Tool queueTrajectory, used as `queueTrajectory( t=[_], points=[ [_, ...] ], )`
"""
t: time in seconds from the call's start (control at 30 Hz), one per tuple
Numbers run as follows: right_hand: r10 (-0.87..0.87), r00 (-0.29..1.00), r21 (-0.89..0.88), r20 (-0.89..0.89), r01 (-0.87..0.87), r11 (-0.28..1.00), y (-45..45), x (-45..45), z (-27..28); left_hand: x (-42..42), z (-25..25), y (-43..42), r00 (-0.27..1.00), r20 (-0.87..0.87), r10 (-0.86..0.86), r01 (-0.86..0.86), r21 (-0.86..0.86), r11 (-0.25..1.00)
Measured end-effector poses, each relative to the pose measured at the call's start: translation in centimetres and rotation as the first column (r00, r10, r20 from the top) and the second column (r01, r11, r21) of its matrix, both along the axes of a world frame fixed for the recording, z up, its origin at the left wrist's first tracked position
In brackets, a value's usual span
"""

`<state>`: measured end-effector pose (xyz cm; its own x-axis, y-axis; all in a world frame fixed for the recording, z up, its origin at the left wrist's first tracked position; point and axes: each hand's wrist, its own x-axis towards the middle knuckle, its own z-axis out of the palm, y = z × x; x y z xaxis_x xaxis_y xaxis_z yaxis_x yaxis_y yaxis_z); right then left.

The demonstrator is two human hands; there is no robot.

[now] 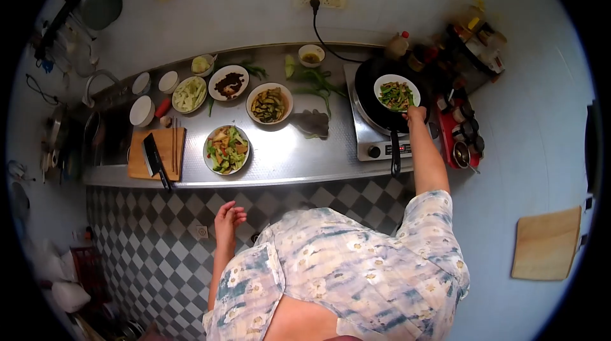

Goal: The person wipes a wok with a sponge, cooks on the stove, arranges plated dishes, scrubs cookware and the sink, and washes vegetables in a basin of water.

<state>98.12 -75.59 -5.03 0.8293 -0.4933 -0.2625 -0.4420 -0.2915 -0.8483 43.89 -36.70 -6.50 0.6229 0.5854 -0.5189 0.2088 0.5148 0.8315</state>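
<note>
My right hand [415, 114] grips the near rim of a white plate [380, 80] filled with stir-fried green vegetables and bits of meat [396, 95]. The plate is over a black wok [368, 96] on the induction cooker [364, 152]; whether it touches the wok I cannot tell. The wok's handle [395, 156] points toward me. Below the counter edge, my left hand [230, 215] hangs in the air with fingers loosely apart and nothing in it. Nearest to it on the counter is a plate of mixed cooked vegetables [227, 149].
On the left, a cleaver [153, 158] and chopsticks [175, 150] lie on a cutting board [141, 169]. Bowls of zucchini-like slices [268, 105], dark sauce [229, 83] and pale chopped vegetable [189, 94] stand behind. A red rack [453, 144] of seasoning jars is right of the cooker.
</note>
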Motion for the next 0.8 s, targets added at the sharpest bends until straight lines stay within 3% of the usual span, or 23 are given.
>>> queueTrajectory(
  t=[0.2, 0.5, 0.53, 0.6, 0.8],
  points=[
    [0.117, 0.992, 0.195, -0.049, -0.106, 0.975, -1.7, 4.1, -5.0, 1.7, 0.4, -1.9, 0.999, -0.037, 0.032, -0.032, 0.013, 0.999],
    [0.173, 0.964, 0.151, -0.202, -0.143, 0.978, -2.5, 5.2, -6.9, 1.7, 0.3, -0.6, 0.992, 0.002, 0.125, -0.125, 0.015, 0.992],
    [0.086, 0.965, 0.05, -0.247, -0.076, 0.996, -1.5, 4.6, -5.6, 1.5, 0.3, -0.4, 0.992, -0.001, 0.128, -0.128, 0.016, 0.992],
    [0.186, 0.941, 0.111, -0.284, -0.16, 0.981, -2.4, 5.7, -7.2, 1.2, 0.4, 0.0, 0.989, 0.017, 0.149, -0.149, 0.015, 0.989],
    [0.167, 0.946, 0.101, -0.278, -0.144, 0.984, -4.1, 6.8, -8.3, -1.1, 0.0, 1.6, 0.984, 0.038, 0.173, -0.174, 0.011, 0.985]
  ],
)
